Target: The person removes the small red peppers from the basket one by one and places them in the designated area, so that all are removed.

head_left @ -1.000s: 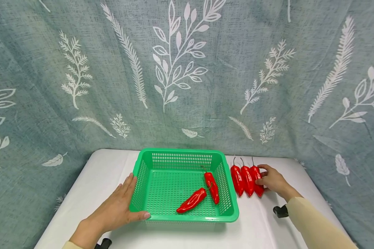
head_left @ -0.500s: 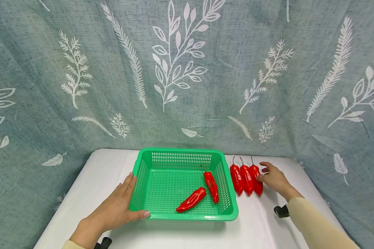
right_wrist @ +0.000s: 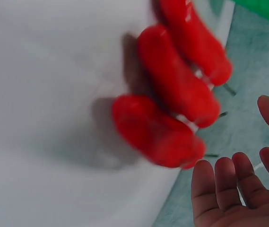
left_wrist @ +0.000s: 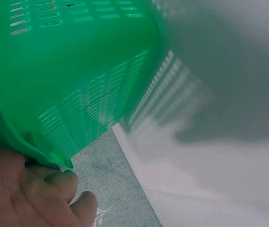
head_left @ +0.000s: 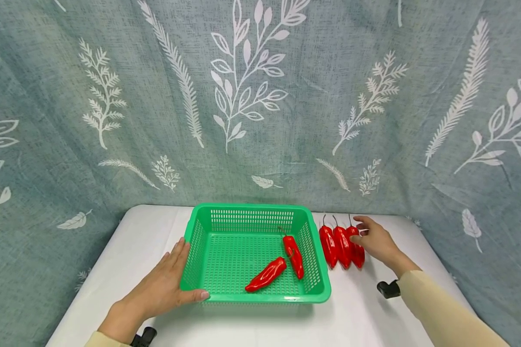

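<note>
A green plastic basket (head_left: 269,298) holds two shiny red chili peppers, one slanted near the front (head_left: 266,274) and one by the right wall (head_left: 293,258). My left hand (head_left: 158,287) rests at its front left corner, straight fingers along the side and thumb on the front rim. Three more red peppers lie in a row right of the basket: a near one (head_left: 328,246), a middle one (head_left: 342,246) and a rightmost one (head_left: 358,256). Over the rightmost pepper is my right hand (head_left: 378,242), fingers spread, holding nothing. The right wrist view shows its fingertips beside that pepper (right_wrist: 158,135).
A white cloth (head_left: 356,313) covers the table. Behind it hangs a grey-green curtain (head_left: 286,144) with white leaf prints. Dark wrist cameras sit under the left wrist (head_left: 143,337) and the right wrist (head_left: 388,289).
My right hand has let go of the rightmost pepper and shifted a little toward the back and left above it. The left hand and the basket stay in place.
</note>
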A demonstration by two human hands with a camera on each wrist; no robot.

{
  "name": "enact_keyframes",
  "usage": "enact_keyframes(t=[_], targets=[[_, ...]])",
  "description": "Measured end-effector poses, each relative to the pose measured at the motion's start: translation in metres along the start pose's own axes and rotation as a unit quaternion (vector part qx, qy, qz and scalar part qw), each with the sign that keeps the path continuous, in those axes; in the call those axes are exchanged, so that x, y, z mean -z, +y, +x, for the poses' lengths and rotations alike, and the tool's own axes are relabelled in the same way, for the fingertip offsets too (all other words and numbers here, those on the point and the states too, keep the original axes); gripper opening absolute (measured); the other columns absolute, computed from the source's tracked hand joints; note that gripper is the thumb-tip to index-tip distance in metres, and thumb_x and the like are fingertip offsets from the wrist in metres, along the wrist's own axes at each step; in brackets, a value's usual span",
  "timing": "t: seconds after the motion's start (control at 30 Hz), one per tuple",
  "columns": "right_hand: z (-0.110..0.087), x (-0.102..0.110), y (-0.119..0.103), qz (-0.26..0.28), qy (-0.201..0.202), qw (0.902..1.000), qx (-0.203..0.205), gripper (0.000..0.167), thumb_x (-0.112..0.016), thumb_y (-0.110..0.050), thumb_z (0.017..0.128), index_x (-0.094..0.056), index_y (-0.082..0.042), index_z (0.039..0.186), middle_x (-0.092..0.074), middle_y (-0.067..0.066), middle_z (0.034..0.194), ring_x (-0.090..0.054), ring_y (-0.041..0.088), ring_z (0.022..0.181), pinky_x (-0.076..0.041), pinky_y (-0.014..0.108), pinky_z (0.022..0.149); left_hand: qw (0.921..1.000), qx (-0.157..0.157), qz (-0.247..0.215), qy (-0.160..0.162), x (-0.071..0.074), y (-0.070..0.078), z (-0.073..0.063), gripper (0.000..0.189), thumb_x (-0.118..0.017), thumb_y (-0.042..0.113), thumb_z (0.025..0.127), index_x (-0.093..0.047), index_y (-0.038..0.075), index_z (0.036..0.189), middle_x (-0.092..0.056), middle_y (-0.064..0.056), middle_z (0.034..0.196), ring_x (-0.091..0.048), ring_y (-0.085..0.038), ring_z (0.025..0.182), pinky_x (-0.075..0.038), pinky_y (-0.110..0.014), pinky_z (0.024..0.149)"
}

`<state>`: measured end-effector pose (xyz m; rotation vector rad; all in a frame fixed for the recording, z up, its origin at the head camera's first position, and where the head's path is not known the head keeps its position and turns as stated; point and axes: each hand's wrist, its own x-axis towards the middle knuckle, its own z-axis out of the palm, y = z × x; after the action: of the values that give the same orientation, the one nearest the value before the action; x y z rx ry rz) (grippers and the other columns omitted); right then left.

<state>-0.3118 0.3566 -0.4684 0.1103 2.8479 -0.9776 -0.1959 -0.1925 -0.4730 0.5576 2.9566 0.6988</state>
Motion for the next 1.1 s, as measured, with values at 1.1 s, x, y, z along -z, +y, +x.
enact_keyframes(t=[1.1], targets=[[-0.031,-0.043,-0.167,-0.125,-0.119,0.9438,0.282,0.06,-0.078,-0.012,0.093,-0.058,-0.008,0.15,-0.059,0.013,0.149,-0.057,0.036,0.133,-0.055,0.051,0.104,1.0,0.008,-0.001,-0.003,0.001,0.001,0.001,0.133,-0.065,0.084,0.082,-0.016,-0.007,0.166,-0.01,-0.026,0.175,-0.021,-0.044,0.161,-0.023,-0.063,0.128]])
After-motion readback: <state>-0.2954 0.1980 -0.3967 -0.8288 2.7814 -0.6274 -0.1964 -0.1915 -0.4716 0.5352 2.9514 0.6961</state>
